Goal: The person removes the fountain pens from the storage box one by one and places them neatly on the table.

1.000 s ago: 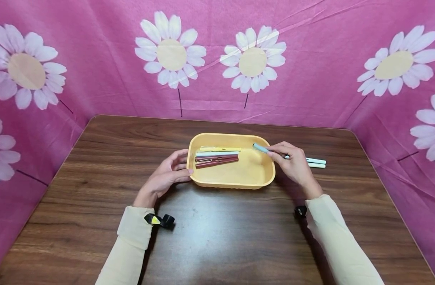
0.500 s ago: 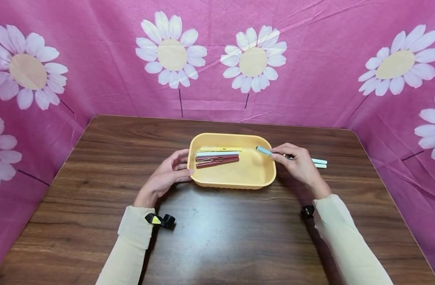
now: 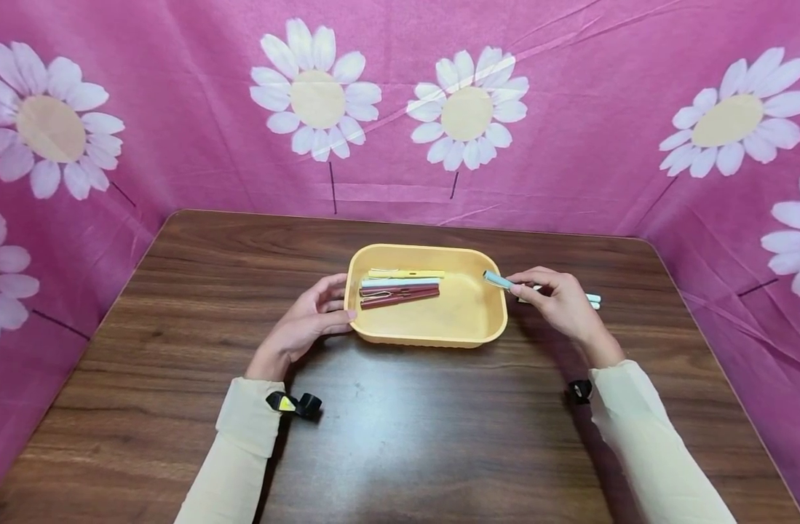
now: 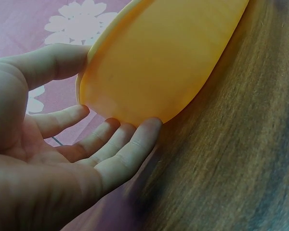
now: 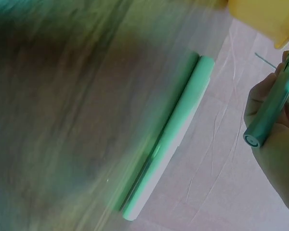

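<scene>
A yellow plastic bin (image 3: 432,339) stands on the table. My left hand (image 3: 311,316) holds its left end, thumb at the rim and fingers against the outer wall. Between thumb and fingers of my right hand (image 3: 560,302) is a blue-green pen (image 3: 498,279), its far end just over the bin's right rim. A yellow pen (image 3: 416,274), a pale blue pen (image 3: 406,282) and dark red pens (image 3: 402,298) lie at the left inside the bin. Beyond the right hand, two mint pens (image 5: 173,130) lie side by side on the table, partly hidden in the head view.
The brown wood-grain table (image 3: 400,429) has its far edge just behind the bin. A pink cloth (image 3: 386,182) with white flowers hangs around the back and sides. Black straps with small devices (image 3: 295,405) are on both wrists.
My right hand has drawn the blue-green pen rightward and slightly toward me, from inside the bin's outline to its right rim. The left hand and the bin have stayed nearly still.
</scene>
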`<state>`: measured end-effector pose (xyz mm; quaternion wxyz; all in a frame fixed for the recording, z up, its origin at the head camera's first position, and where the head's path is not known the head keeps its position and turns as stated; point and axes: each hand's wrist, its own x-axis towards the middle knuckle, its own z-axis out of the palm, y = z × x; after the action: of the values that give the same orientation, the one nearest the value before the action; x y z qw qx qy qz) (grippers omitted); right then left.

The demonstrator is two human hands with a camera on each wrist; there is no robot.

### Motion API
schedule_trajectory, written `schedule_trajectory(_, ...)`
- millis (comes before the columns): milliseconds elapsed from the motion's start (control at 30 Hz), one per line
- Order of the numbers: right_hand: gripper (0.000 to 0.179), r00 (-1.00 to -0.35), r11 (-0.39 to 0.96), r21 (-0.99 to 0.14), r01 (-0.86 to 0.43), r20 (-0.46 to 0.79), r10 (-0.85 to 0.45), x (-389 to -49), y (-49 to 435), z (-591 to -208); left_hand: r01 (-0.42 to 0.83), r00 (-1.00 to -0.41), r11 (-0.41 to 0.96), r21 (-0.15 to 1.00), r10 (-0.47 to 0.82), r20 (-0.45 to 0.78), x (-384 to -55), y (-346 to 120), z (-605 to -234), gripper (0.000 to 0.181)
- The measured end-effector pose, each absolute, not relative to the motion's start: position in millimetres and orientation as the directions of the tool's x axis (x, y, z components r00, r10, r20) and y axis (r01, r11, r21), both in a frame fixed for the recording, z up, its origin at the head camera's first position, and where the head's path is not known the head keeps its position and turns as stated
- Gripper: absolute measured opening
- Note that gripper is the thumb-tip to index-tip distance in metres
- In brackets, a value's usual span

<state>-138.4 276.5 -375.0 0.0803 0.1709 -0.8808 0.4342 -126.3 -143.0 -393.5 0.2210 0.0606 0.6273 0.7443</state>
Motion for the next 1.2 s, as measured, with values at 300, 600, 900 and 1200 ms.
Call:
schedule_trajectory(300,0.016,-0.93,0.607,-0.705,-0.367,0.274,-0.244,-135.8,284.2,-371.1,-0.261,-0.892,-0.107,0.959,0.406,-0.197,-125.3,-143.1,-392.8,0.072)
schedule_trajectory(600,0.016,-0.943,0.622,-0.709,-0.333,0.24,-0.231,-130.3,295.4,-367.7,-0.264,-0.891,-0.122,0.957,0.41,-0.193,-124.9,-142.2,-391.7,0.073)
schedule_trajectory(900,0.013,-0.939,0.674,-0.654,-0.344,0.253,-0.233,-131.2,306.0,-369.5,-0.26,-0.895,-0.128,0.957,0.405,-0.189,-126.7,-141.6,-390.6,0.075)
schedule_trajectory(1200,0.013,-0.942,0.699,-0.632,-0.335,0.211,-0.261,-128.0,314.4,-378.6,-0.261,-0.894,-0.127,0.957,0.406,-0.19,-125.4,-141.9,-390.5,0.073)
